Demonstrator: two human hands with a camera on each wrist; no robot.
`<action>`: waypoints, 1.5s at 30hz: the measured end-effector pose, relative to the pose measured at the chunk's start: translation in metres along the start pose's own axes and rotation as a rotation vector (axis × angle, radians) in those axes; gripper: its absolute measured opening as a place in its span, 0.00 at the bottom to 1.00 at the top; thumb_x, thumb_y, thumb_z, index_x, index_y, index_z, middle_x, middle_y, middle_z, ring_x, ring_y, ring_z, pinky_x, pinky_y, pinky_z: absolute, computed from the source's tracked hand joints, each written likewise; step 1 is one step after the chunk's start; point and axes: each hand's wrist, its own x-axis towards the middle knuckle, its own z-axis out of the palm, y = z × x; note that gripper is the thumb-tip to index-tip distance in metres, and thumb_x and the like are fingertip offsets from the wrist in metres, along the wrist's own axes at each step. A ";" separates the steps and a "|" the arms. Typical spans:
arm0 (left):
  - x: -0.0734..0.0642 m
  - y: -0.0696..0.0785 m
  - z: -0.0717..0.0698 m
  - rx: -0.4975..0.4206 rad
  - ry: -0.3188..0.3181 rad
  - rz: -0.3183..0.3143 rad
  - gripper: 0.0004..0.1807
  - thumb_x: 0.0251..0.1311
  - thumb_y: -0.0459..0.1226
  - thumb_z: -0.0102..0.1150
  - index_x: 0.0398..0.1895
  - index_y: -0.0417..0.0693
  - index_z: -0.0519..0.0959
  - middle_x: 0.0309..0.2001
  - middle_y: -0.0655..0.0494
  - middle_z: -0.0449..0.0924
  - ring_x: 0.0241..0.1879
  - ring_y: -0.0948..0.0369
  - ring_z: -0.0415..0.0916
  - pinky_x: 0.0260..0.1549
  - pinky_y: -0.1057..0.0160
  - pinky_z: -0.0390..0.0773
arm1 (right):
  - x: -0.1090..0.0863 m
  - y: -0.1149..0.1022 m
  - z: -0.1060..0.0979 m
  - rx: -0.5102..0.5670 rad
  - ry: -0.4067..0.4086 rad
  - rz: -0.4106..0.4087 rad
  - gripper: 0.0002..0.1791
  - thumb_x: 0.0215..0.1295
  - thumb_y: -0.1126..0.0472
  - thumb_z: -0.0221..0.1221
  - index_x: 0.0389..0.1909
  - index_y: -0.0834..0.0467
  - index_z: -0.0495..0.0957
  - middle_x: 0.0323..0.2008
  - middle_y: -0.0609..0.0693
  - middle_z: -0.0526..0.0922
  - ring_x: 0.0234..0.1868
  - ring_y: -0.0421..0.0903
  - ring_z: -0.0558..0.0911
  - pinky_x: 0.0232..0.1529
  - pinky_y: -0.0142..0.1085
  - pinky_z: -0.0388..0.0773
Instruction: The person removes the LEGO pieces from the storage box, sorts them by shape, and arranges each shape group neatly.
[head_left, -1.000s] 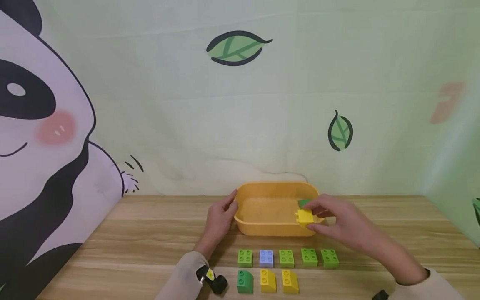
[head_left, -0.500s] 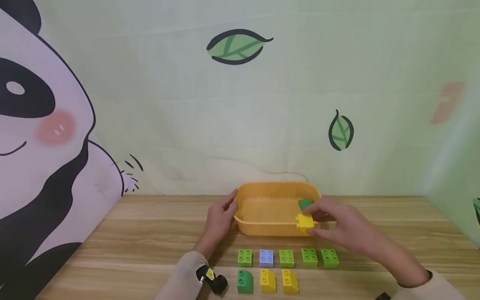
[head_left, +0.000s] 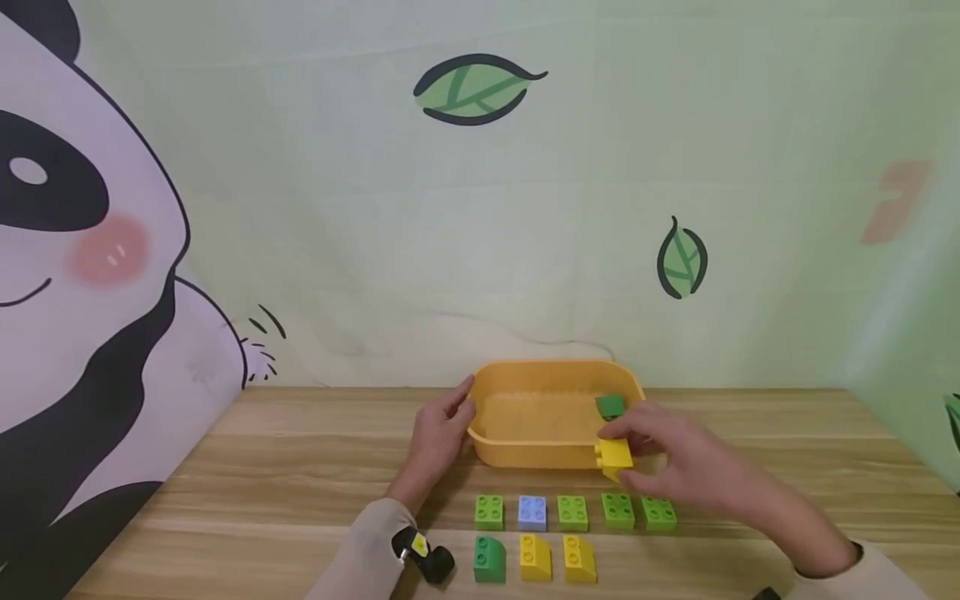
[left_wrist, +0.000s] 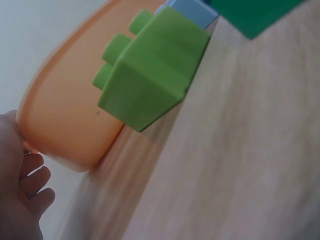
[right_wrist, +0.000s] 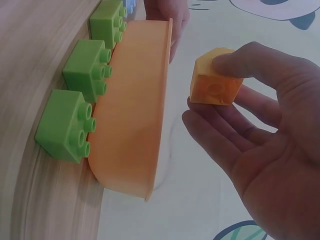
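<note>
My right hand (head_left: 675, 454) pinches a yellow sloped toy brick (head_left: 616, 454) between thumb and fingers, its studs facing left in the head view. It hangs over the near right rim of an orange plastic basin (head_left: 525, 455). The right wrist view shows the brick's hollow underside (right_wrist: 216, 90). My left hand (head_left: 441, 429) holds the basin's left end at the rim; in the left wrist view its other fingers (left_wrist: 35, 182) are curled beside the wall. A dark green brick (head_left: 611, 406) lies inside the basin at the right, partly covered by the right hand.
In front of the basin stands a row of several light green bricks (head_left: 572, 512) with one blue brick (head_left: 532, 512) among them. Nearer lie a dark green sloped brick (head_left: 489, 558) and two yellow sloped bricks (head_left: 536, 557) (head_left: 579, 558). A printed cloth backdrop (head_left: 360, 208) rises behind the wooden table (head_left: 315, 467).
My right hand has brought the yellow brick a little nearer and lower, from over the basin to its front rim. More of the green brick inside shows. The left hand stays put.
</note>
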 end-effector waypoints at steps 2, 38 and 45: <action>0.000 0.000 0.000 0.001 -0.001 0.001 0.24 0.78 0.37 0.54 0.74 0.42 0.75 0.70 0.47 0.76 0.70 0.48 0.72 0.69 0.46 0.71 | -0.001 -0.001 0.001 -0.006 -0.003 0.005 0.21 0.63 0.63 0.75 0.56 0.57 0.84 0.51 0.46 0.83 0.45 0.42 0.82 0.50 0.42 0.87; 0.001 -0.001 0.002 0.015 0.009 0.005 0.24 0.77 0.37 0.55 0.73 0.43 0.76 0.69 0.47 0.77 0.69 0.50 0.74 0.67 0.46 0.73 | -0.027 0.010 0.016 0.122 -0.180 0.057 0.20 0.63 0.61 0.75 0.55 0.51 0.84 0.53 0.43 0.86 0.49 0.40 0.84 0.50 0.43 0.87; 0.000 -0.002 0.001 0.021 0.012 0.007 0.24 0.77 0.37 0.55 0.73 0.43 0.76 0.68 0.47 0.78 0.68 0.50 0.75 0.67 0.46 0.73 | -0.026 0.009 0.022 0.148 -0.260 0.165 0.20 0.61 0.64 0.75 0.53 0.51 0.83 0.51 0.42 0.86 0.49 0.43 0.84 0.52 0.45 0.86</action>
